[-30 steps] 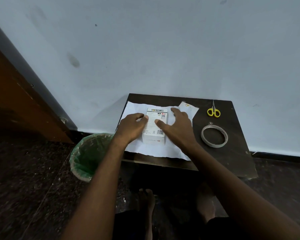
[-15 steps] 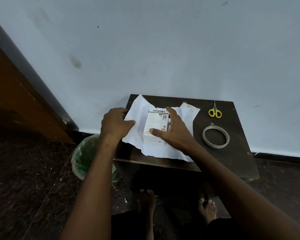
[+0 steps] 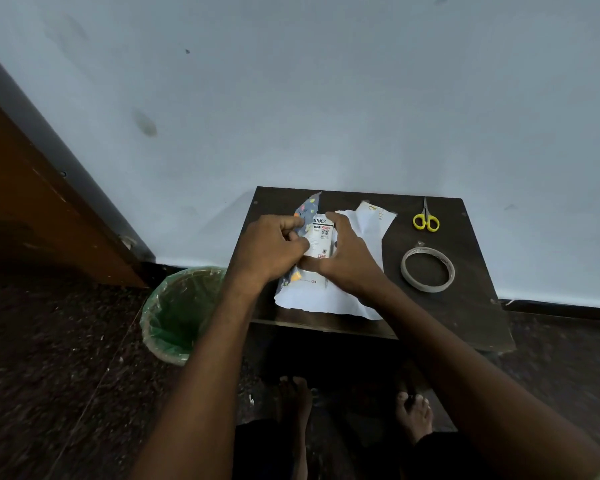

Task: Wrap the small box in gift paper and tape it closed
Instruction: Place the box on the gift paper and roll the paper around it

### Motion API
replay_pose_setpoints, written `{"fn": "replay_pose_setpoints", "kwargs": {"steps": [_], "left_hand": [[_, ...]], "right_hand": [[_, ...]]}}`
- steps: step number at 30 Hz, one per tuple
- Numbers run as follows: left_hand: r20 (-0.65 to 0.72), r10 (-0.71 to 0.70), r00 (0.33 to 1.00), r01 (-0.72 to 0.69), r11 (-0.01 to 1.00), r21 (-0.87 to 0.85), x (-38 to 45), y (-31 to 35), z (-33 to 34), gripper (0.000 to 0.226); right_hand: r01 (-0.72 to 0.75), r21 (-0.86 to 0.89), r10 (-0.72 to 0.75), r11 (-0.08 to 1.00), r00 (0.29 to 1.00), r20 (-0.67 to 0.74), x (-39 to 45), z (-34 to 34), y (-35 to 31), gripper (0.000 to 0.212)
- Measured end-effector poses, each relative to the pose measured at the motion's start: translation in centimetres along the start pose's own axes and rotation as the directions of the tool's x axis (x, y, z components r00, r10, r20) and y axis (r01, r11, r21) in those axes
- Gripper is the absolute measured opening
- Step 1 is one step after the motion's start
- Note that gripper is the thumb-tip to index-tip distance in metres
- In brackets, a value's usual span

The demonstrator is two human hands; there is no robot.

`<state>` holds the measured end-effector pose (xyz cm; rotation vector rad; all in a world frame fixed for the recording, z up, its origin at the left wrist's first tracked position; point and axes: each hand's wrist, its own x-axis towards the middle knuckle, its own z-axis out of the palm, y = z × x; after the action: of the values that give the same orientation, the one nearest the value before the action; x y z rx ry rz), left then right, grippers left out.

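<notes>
My left hand (image 3: 271, 249) pinches the gift paper (image 3: 303, 211) flap over the box (image 3: 321, 237); right hand (image 3: 343, 261) probably cups its right side; box's long axis points away from me.

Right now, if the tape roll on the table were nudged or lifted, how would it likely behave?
The tape roll lies flat on the table, so a nudge would probably slide it rather than roll it. It is a thin, open ring, so likely light and easy to hook with one finger. Set on edge, it could roll toward the scissors.
</notes>
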<state>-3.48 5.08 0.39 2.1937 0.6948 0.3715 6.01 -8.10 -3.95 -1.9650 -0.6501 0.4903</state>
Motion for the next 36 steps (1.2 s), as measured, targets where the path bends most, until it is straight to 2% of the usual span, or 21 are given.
{"fn": "replay_pose_setpoints", "kwargs": {"steps": [3, 6, 10, 16, 20, 22, 26, 30, 34, 36], "left_hand": [[0.036, 0.029, 0.999, -0.027, 0.999, -0.039, -0.1, 0.1, 0.4, 0.027], [0.039, 0.03, 0.999, -0.028, 0.998, -0.054, 0.2, -0.1, 0.7, 0.024], [0.053, 0.032, 0.998, -0.03, 0.998, -0.05, 0.6, -0.7, 0.9, 0.033], [0.011, 0.087, 0.996, -0.088, 0.993, 0.081, 0.8, -0.9, 1.0, 0.042], [0.024, 0.092, 0.995, -0.093, 0.995, 0.042, 1.3, -1.5, 0.8, 0.046], [0.025, 0.114, 0.993, -0.115, 0.992, 0.044, 1.5, -1.6, 1.0, 0.048], [0.012, 0.145, 0.989, -0.146, 0.989, 0.04, 1.8, -1.4, 1.3, 0.055], [0.055, 0.089, 0.995, -0.083, 0.992, -0.091, 1.9, -1.8, 1.2, 0.059], [0.054, 0.082, 0.995, -0.077, 0.994, -0.076, 2.3, -2.3, 1.3, 0.068], [0.057, 0.085, 0.995, -0.081, 0.994, -0.07, 2.4, -2.6, 1.6, 0.074]], "right_hand": [[-0.027, 0.058, 0.023, 0.998, 0.998, 0.058, 0.0, -0.7, 0.0, 0.079], [-0.077, 0.208, 0.051, 0.975, 0.99, 0.128, 0.5, -1.5, -0.2, 0.064], [-0.133, 0.325, 0.129, 0.936, 0.991, 0.034, 2.0, -1.5, -0.6, 0.053], [-0.148, 0.382, 0.124, 0.912, 0.988, 0.087, 3.2, -0.4, -1.2, 0.051], [-0.145, 0.432, 0.112, 0.89, 0.988, 0.102, 3.9, -0.2, -0.7, 0.075], [-0.142, 0.442, 0.1, 0.886, 0.988, 0.117, 4.0, -0.3, -0.5, 0.079], [-0.083, 0.434, 0.078, 0.897, 0.997, 0.03, 4.1, -0.3, -0.4, 0.063], [-0.075, 0.455, 0.097, 0.887, 0.995, -0.025, 4.9, -0.5, -0.2, 0.041], [-0.098, 0.456, 0.095, 0.885, 0.995, 0.028, 5.4, -0.7, -0.6, 0.056], [-0.065, 0.448, 0.093, 0.892, 0.995, -0.04, 5.7, -0.3, -0.5, 0.052]]}}
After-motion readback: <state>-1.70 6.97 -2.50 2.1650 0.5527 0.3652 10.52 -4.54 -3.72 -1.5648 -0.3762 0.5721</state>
